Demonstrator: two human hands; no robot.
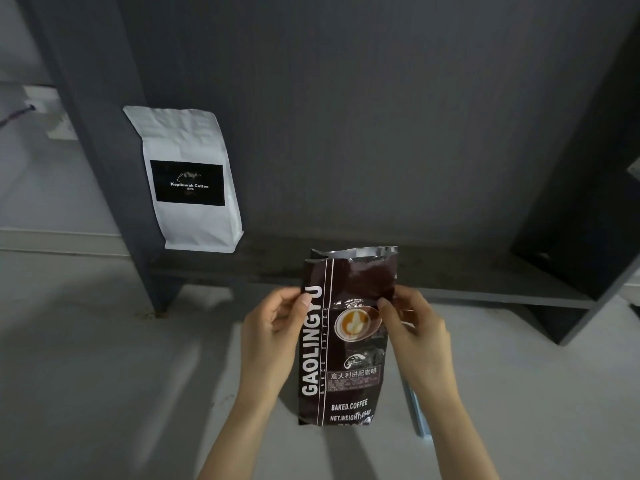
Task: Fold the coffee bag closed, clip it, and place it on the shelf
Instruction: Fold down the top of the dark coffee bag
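A dark brown coffee bag [346, 344] with white lettering stands upright on the pale floor in front of me. Its silver-lined top is open and unfolded. My left hand [273, 334] grips the bag's left edge, thumb on the front. My right hand [412, 327] pinches the right edge at about the same height. The dark grey shelf [450, 282] runs just behind the bag. A pale blue-grey bar, possibly the clip [419, 414], lies on the floor behind my right wrist, mostly hidden.
A white coffee bag [190, 181] with a black label stands at the shelf's left end, against the dark upright panel [104, 150]. Another dark panel [588, 220] bounds the shelf on the right. Pale floor surrounds the bag.
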